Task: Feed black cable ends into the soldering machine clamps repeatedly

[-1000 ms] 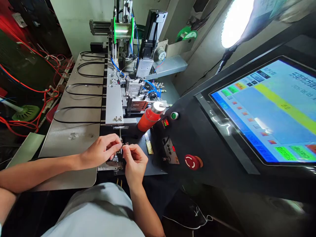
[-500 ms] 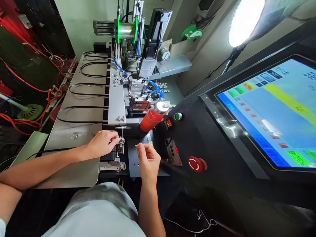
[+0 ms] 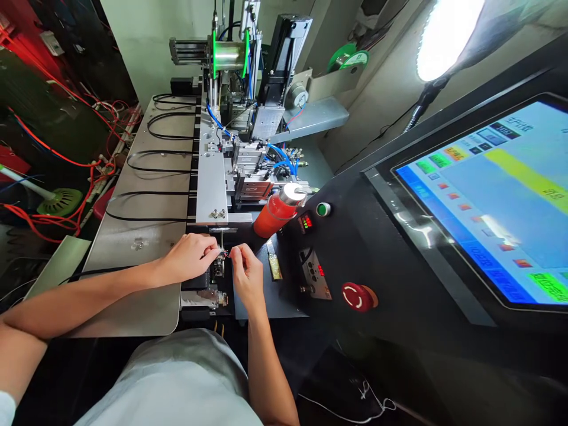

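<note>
Left hand pinching thin multicoloured wires; right hand closed in pinch just beside them, can't tell on what. Red cylindrical bottle beyond right hand.

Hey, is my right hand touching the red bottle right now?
Apart: in the head view, dark surface shows between your right hand and the base of the red bottle.

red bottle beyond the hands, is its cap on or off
On: the silver cap covers the red bottle's top. How tightly it is closed, I cannot tell.
</note>
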A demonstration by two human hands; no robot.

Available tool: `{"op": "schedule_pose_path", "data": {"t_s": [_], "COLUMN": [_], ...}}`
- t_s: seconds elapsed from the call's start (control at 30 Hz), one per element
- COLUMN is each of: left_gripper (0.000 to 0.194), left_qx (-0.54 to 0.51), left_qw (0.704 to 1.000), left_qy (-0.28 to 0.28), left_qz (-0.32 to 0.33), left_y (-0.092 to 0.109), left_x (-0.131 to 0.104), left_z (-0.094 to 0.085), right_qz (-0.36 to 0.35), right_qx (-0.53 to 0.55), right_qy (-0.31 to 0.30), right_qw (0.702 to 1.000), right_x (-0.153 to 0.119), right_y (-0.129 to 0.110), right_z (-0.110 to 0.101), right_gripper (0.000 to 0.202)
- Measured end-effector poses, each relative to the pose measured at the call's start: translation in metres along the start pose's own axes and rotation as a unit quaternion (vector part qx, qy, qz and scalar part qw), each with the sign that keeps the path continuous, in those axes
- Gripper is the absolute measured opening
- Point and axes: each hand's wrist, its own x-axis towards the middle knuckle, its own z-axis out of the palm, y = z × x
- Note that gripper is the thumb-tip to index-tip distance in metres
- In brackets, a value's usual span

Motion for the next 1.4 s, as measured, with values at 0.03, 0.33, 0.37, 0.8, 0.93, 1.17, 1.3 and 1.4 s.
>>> {"op": "schedule_pose_path", "data": {"t_s": [0.03,0.33,0.37,0.8,0.93,1.17,1.3,1.4], "left_gripper": [0.025,0.021,0.021,0.032,0.026,0.02,0.02,0.02], "left_qx": [0.004,0.097,0.109,0.208,0.14,0.183,0.205,0.213], "left_qw": [1.0,0.991,0.987,0.948,0.981,0.982,0.977,0.975], "left_qy": [0.001,0.076,0.096,0.089,0.037,-0.038,-0.05,-0.064], "left_qz": [0.001,0.056,0.075,0.223,0.131,0.035,0.016,0.007], "left_y": [0.0,-0.005,-0.006,-0.015,-0.016,-0.011,-0.004,-0.002], "left_x": [0.0,-0.009,-0.013,-0.019,-0.02,-0.021,-0.022,-0.022], "left_z": [0.0,0.005,0.006,0.007,-0.005,-0.019,-0.018,-0.019], "right_qz": [-0.009,-0.063,-0.06,-0.041,-0.044,-0.175,-0.186,-0.175], "right_qx": [-0.012,0.019,0.021,0.022,-0.076,-0.341,-0.376,-0.361], "right_qy": [-0.01,0.001,0.005,0.027,0.057,-0.019,-0.028,-0.025], "right_qw": [1.0,0.998,0.998,0.999,0.995,0.924,0.907,0.916], "right_x": [0.002,0.007,0.007,0.004,0.001,-0.005,-0.006,-0.005], "right_y": [0.001,0.009,0.01,0.014,0.015,-0.008,-0.012,-0.009], "right_z": [0.002,0.018,0.019,0.021,0.006,-0.012,-0.005,-0.004], "right_gripper": [0.034,0.031,0.031,0.033,0.031,0.03,0.033,0.032]}}
